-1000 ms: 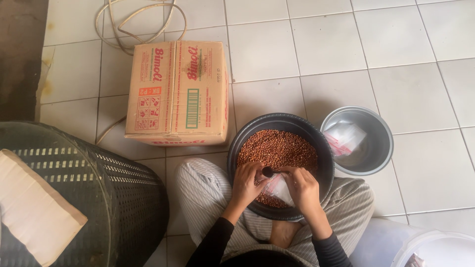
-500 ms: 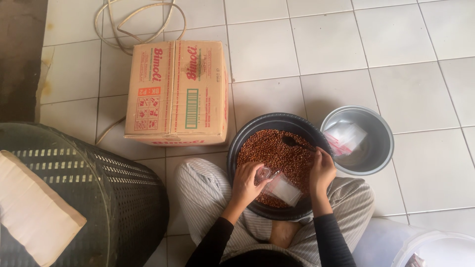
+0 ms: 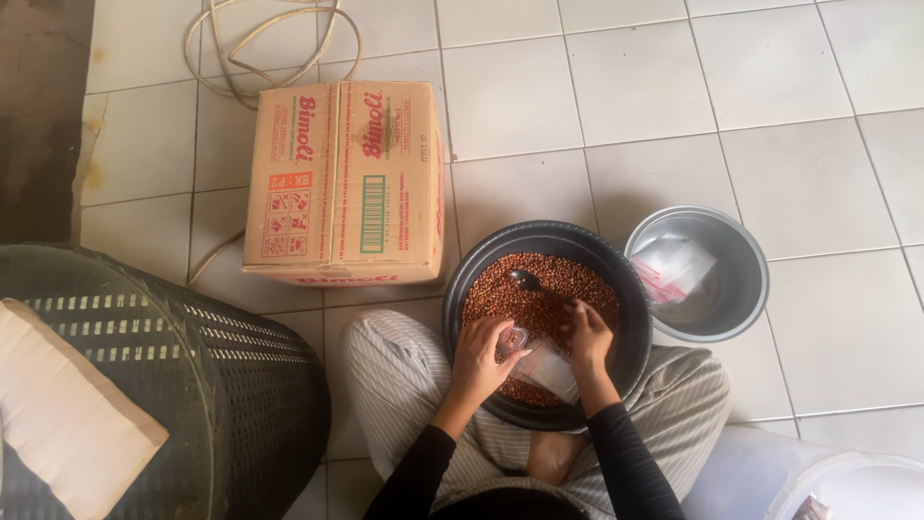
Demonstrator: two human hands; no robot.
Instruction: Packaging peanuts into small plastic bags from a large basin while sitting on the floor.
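The left hand is closed around the mouth of a small clear plastic bag, held over the near side of a black bowl of reddish-brown peanuts. Just right of it, the right hand grips a dark spoon that reaches forward into the peanuts. Farther right sits a metal pot; beyond the left hand, a cardboard box.

Black sleeves, seemingly grey-striped trousers
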